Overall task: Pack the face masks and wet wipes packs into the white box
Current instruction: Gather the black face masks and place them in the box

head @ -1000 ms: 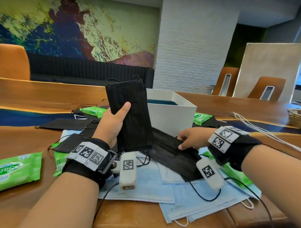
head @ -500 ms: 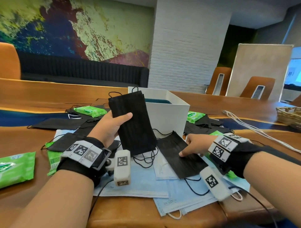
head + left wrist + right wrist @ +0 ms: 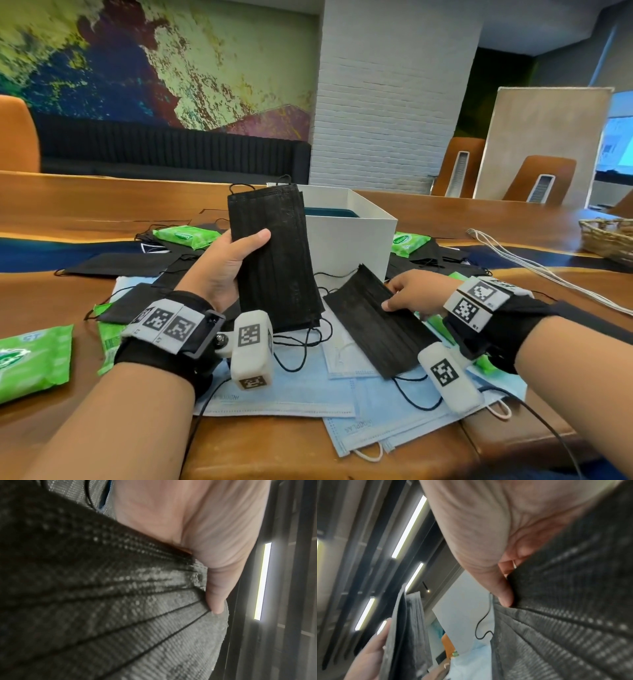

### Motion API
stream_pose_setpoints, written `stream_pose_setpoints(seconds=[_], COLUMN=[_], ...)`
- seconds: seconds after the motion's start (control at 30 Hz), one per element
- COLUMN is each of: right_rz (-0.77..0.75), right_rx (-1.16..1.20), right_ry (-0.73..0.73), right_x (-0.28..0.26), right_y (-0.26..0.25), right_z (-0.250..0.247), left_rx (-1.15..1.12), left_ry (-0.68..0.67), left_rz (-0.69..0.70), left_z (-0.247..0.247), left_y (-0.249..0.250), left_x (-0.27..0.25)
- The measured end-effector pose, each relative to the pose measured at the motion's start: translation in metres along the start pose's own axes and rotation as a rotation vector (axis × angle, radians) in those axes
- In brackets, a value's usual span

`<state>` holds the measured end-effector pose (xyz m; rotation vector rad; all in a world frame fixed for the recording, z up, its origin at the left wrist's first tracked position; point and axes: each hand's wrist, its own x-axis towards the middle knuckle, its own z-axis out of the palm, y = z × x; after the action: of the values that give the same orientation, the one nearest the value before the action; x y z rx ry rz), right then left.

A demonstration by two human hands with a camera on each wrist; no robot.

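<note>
My left hand (image 3: 227, 263) grips a stack of black face masks (image 3: 275, 260) upright in front of the white box (image 3: 346, 245), thumb across its front; the left wrist view shows that thumb (image 3: 217, 597) pressed on the black stack (image 3: 120, 615). My right hand (image 3: 416, 291) pinches the edge of another black mask (image 3: 375, 325), lifted off the pile at its right edge. In the right wrist view the thumb (image 3: 505, 596) presses on this mask (image 3: 565, 628), and the left hand's stack (image 3: 406, 635) shows at lower left. Light blue masks (image 3: 308, 390) lie below. Green wet wipes packs (image 3: 34, 359) (image 3: 186, 236) (image 3: 407, 241) lie around.
More black masks (image 3: 113, 263) are spread on the wooden table (image 3: 85, 205) left of and behind the box. A wicker basket (image 3: 609, 240) and white cords (image 3: 534, 267) sit at the right. Chairs stand beyond the far edge.
The right hand has pulled its black mask free of the pile and raised its edge. The left hand still holds its stack upright in front of the box.
</note>
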<state>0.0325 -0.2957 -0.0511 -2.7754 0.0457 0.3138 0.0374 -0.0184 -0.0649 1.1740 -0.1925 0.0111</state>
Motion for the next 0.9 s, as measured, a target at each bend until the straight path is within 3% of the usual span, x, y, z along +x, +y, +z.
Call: stream_pose_setpoints(seconds=[0.2, 0.33, 0.5, 0.8, 0.9], right_rz=[-0.119, -0.184, -0.26, -0.374, -0.452], right_rx=[0.483, 0.665, 0.727, 0.726, 0.716], right_ry=[0.131, 0.204, 0.168, 0.068, 0.102], right_x=[-0.011, -0.016, -0.016, -0.023, -0.025], right_y=[-0.006, -0.019, -0.041, -0.071, -0.074], right_z=[-0.017, -0.016, -0.002, 0.01, 0.011], left_rx=[-0.013, -0.017, -0.024, -0.039, -0.046], left_ry=[-0.072, -0.14, -0.182, -0.082, -0.081], left_rz=[0.012, 0.024, 0.013, 0.045, 0.043], left_z=[0.003, 0.005, 0.007, 0.006, 0.006], left_y=[0.0, 0.0, -0.004, -0.004, -0.004], left_x=[-0.005, -0.007, -0.007, -0.004, -0.004])
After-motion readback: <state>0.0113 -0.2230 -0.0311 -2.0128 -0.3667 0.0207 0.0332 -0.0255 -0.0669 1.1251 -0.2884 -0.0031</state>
